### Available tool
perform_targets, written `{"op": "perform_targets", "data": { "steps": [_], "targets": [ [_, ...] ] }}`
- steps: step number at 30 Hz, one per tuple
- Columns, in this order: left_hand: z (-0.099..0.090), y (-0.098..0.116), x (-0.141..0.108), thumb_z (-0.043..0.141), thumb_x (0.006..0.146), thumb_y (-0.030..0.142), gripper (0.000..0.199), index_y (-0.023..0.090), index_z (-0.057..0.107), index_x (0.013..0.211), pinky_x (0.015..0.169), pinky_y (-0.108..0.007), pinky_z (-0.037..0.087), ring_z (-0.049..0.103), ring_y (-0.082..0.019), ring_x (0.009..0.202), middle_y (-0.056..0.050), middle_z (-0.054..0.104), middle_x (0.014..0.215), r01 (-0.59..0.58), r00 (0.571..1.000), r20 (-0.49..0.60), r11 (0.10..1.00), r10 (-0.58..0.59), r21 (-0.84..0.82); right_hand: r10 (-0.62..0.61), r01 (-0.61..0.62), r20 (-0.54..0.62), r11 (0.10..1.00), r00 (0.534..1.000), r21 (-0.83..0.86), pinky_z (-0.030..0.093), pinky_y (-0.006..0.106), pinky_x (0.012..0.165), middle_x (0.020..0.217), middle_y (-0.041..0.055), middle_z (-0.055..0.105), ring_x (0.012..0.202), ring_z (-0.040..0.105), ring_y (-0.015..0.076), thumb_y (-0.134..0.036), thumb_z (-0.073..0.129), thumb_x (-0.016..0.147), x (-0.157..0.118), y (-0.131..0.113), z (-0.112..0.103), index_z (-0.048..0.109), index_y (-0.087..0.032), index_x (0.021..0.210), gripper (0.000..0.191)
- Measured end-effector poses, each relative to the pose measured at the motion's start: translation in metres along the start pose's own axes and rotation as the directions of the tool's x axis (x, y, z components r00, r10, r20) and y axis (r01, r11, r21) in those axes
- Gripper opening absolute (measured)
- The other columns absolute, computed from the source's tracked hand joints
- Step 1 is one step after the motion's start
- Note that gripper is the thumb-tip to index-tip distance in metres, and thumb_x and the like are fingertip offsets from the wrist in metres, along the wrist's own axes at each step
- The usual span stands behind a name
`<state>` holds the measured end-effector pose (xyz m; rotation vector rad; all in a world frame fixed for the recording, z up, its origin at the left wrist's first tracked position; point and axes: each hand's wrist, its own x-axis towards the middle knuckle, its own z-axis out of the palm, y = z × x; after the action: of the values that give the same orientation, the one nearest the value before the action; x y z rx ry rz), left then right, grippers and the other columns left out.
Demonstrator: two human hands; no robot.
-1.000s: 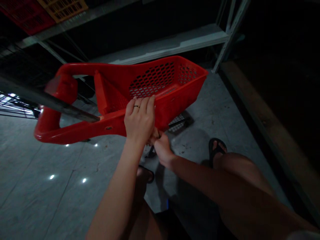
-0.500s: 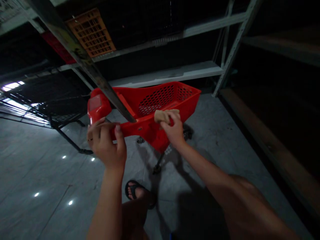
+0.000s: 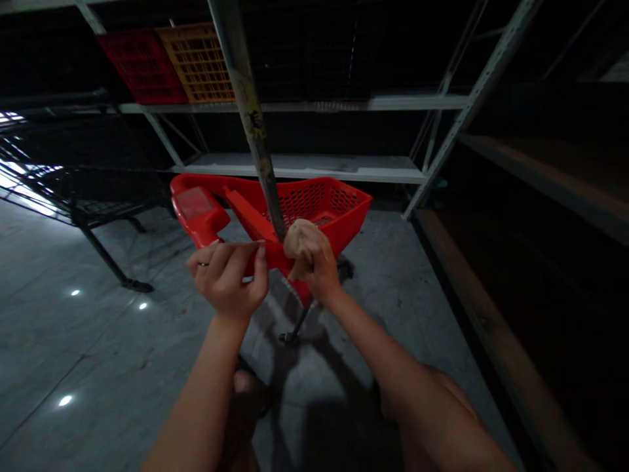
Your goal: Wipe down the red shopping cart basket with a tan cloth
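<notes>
A red plastic shopping cart [image 3: 344, 226] with perforated basket sides stands on the floor in front of me. My left hand [image 3: 228, 275] is closed round the near edge of its red frame, left of the pole. In my right hand [image 3: 317, 262] a crumpled tan cloth [image 3: 297, 241] is bunched against the cart's near side rim. A worn metal pole [image 3: 253, 124] slants down from the top, its lower end beside the cloth.
Metal shelving [image 3: 388, 103] behind the cart holds a red crate [image 3: 145, 69] and an orange crate [image 3: 201, 62]. A dark wire cart [image 3: 98, 190] stands at the left. Along the right runs a low shelf edge [image 3: 496, 328].
My view has turned, so the shelving looks level and the pole more upright. My right hand with the cloth has moved left along the rim, closer to the pole and my left hand.
</notes>
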<state>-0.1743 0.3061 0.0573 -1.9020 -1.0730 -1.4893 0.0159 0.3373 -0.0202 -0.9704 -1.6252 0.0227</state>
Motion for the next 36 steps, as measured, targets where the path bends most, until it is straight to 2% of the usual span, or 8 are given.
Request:
{"op": "perform_targets", "data": {
  "steps": [4,7,14,19,24,29,32,36],
  "targets": [
    [-0.010,0.008,0.006,0.065,0.094,0.021,0.012,0.025,0.074,0.086,0.083,-0.043,0.041,0.065,-0.022,0.073,-0.003,0.075,0.077,-0.010,0.999,0.030,0.999,0.011,-0.036,0.298,-0.333,-0.249,0.937,0.921,-0.110,0.045,0.056,0.117,0.127,0.0121,0.065,0.127,0.060,0.0261,-0.012,0.049,0.078,-0.007,0.054,-0.014,0.063,-0.023,0.117,0.044],
    [-0.011,0.020,0.006,0.065,0.094,0.018,0.012,0.023,0.073,0.087,0.083,-0.042,0.040,0.065,-0.022,0.075,-0.003,0.075,0.078,0.009,0.999,0.033,1.000,-0.008,-0.016,0.359,-0.397,-0.305,0.915,0.882,-0.070,0.050,0.052,0.110,0.121,0.0123,0.064,0.118,0.061,0.0264,-0.015,0.054,0.077,-0.018,0.047,-0.016,0.065,-0.022,0.114,0.039],
    [0.006,0.029,-0.003,0.063,0.096,0.025,0.012,0.023,0.075,0.094,0.095,-0.045,0.038,0.065,-0.024,0.086,-0.004,0.074,0.087,0.088,0.994,0.073,0.990,-0.080,-0.108,0.347,-0.349,-0.040,0.935,0.937,-0.066,0.051,0.048,0.110,0.123,0.0118,0.067,0.121,0.063,0.0257,-0.015,0.058,0.080,-0.092,0.003,-0.010,0.069,-0.022,0.113,0.035],
    [0.015,0.020,-0.005,0.057,0.100,0.036,0.023,0.025,0.075,0.092,0.105,-0.053,0.036,0.064,-0.029,0.097,-0.007,0.072,0.092,0.280,0.951,0.172,0.951,-0.256,-0.134,0.507,-0.502,0.257,0.860,0.823,-0.089,0.058,0.035,0.093,0.102,0.0061,0.076,0.100,0.071,0.0203,-0.010,0.056,0.073,-0.148,0.007,-0.003,0.077,-0.023,0.094,0.032],
    [0.016,0.017,-0.004,0.056,0.100,0.036,0.024,0.024,0.073,0.090,0.106,-0.053,0.037,0.064,-0.028,0.098,-0.006,0.071,0.090,0.286,0.952,0.134,0.955,-0.275,-0.075,0.594,-0.592,-0.024,0.797,0.804,-0.122,0.056,0.041,0.098,0.110,0.0108,0.073,0.104,0.068,0.0221,-0.017,0.048,0.080,-0.095,-0.003,-0.003,0.068,-0.017,0.110,0.036],
    [0.018,0.028,-0.004,0.058,0.099,0.029,0.018,0.022,0.074,0.092,0.104,-0.050,0.039,0.066,-0.027,0.095,-0.005,0.073,0.091,0.224,0.972,0.093,0.972,-0.217,-0.073,0.236,-0.266,-0.324,0.963,0.916,-0.051,0.051,0.041,0.107,0.117,0.0061,0.067,0.117,0.064,0.0211,-0.018,0.053,0.085,0.007,-0.034,-0.020,0.062,-0.025,0.109,0.026],
    [0.015,0.043,-0.004,0.058,0.098,0.022,0.016,0.022,0.074,0.099,0.102,-0.047,0.042,0.068,-0.024,0.090,-0.004,0.076,0.096,0.143,0.989,0.052,0.982,-0.138,-0.124,0.092,-0.141,-0.308,0.979,0.947,-0.144,0.049,0.046,0.111,0.126,0.0075,0.062,0.125,0.060,0.0236,-0.023,0.055,0.091,0.008,-0.041,-0.011,0.059,-0.028,0.113,0.023],
    [0.004,0.056,-0.005,0.052,0.099,0.018,0.025,0.022,0.069,0.117,0.103,-0.042,0.049,0.071,-0.022,0.101,-0.005,0.077,0.112,0.049,0.998,0.040,0.958,-0.039,-0.281,0.130,-0.229,-0.369,0.944,0.920,-0.236,0.050,0.051,0.109,0.125,0.0139,0.054,0.124,0.057,0.0294,-0.031,0.050,0.096,-0.035,-0.019,0.000,0.054,-0.024,0.121,0.026]
  ]
}}
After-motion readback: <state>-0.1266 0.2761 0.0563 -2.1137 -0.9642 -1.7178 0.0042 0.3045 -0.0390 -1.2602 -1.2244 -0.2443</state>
